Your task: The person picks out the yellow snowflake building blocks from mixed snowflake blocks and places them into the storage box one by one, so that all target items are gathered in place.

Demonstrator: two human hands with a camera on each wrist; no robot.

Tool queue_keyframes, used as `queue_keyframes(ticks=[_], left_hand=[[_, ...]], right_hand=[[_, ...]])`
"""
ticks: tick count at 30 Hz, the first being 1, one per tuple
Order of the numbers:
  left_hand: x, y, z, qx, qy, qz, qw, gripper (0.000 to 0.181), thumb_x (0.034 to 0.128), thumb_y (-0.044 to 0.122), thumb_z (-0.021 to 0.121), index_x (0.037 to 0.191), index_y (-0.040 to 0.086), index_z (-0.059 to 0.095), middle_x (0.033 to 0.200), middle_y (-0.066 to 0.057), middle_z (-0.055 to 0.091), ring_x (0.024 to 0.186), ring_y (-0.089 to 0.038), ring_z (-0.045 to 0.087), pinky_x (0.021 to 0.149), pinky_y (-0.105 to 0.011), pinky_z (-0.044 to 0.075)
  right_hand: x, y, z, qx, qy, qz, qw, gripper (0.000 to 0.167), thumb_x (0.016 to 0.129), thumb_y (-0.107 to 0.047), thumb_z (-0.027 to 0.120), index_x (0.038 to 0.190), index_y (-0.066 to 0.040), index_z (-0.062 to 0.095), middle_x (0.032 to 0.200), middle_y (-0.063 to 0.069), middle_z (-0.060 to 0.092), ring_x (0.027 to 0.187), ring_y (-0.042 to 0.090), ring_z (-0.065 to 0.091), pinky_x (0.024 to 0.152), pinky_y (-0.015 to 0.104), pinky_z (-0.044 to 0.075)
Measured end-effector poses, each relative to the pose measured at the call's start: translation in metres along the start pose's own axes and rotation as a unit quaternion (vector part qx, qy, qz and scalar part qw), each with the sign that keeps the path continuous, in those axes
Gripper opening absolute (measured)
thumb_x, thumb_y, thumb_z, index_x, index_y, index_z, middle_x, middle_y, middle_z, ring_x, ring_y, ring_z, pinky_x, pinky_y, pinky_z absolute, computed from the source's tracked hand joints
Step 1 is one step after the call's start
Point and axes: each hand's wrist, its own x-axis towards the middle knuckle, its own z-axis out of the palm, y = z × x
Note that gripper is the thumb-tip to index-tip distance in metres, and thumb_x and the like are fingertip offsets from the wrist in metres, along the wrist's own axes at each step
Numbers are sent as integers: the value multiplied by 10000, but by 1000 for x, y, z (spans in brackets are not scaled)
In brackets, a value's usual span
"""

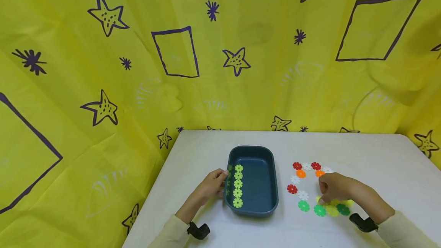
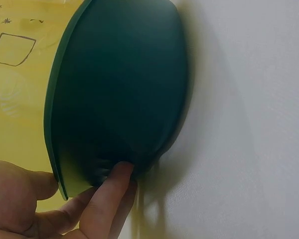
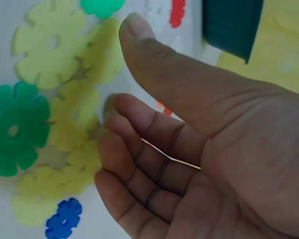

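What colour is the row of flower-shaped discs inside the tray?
The flower-shaped discs are light yellow-green, showing best in the head view.

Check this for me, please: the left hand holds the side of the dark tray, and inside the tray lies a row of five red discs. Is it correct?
Not quite: the five discs are yellow-green, not red, as the head view shows. They do lie in a row inside the dark tray, whose side the left hand holds.

2 hands (image 1: pixel 210 184) (image 1: pixel 335 188) apart, fingers (image 3: pixel 120 158) bent.
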Motion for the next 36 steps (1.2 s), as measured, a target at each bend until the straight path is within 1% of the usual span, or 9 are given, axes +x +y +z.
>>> queue_keyframes(ticks=[4,8,12,19,24,29,33,36], left_hand=[[1,0,0,6,2,25,10000,394,1135,360,493,1197,-8,620,1153,-123,670,992,-207,661,778,-343,615],[1,0,0,-4,-6,10,10000,395,1134,362,494,1190,-9,618,1143,-123,673,981,-202,664,774,-340,613],[0,0,0,-47,-22,-18,10000,401,1136,357,489,1190,-20,614,1144,-134,674,981,-200,669,778,-342,614],[0,-1,-1,-11,0,-36,10000,393,1135,362,491,1183,-7,618,1137,-123,665,970,-204,656,780,-334,611],[2,-3,-1,-36,-9,9,10000,396,1133,371,495,1176,-4,617,1134,-116,665,966,-198,656,766,-327,607],[2,-4,-1,-81,-4,5,10000,390,1135,363,492,1163,-7,614,1114,-111,661,945,-189,647,730,-299,589],[2,-4,-1,-80,-31,13,10000,393,1137,363,487,1168,-8,612,1125,-115,662,957,-190,650,743,-308,597],[1,-3,-1,-57,-40,16,10000,396,1137,365,487,1177,-8,611,1134,-119,660,965,-193,649,756,-320,601]], right_hand=[[2,6,2,-127,96,62,9999,367,835,-189,899,845,-107,541,791,25,494,780,198,483,683,344,368],[4,10,2,-81,185,21,9998,358,849,-207,888,845,-118,542,777,18,489,778,192,484,676,334,364],[4,8,3,18,225,14,9997,354,852,-223,889,859,-115,552,780,16,492,785,188,482,674,326,362],[6,0,9,42,199,65,9998,339,848,-151,886,902,-89,557,805,29,495,789,198,478,689,335,386],[8,1,10,33,161,125,9998,331,843,-133,886,914,-95,565,802,31,504,777,201,484,683,336,393],[11,7,7,248,178,-26,9995,299,843,-101,876,909,-97,584,803,36,507,790,204,485,690,338,396],[11,13,5,314,170,-212,9991,253,858,-112,865,902,-96,617,808,28,515,798,201,484,685,314,399],[11,17,3,325,127,-202,9992,225,874,-124,855,891,-96,632,818,20,525,806,197,490,682,291,411]])
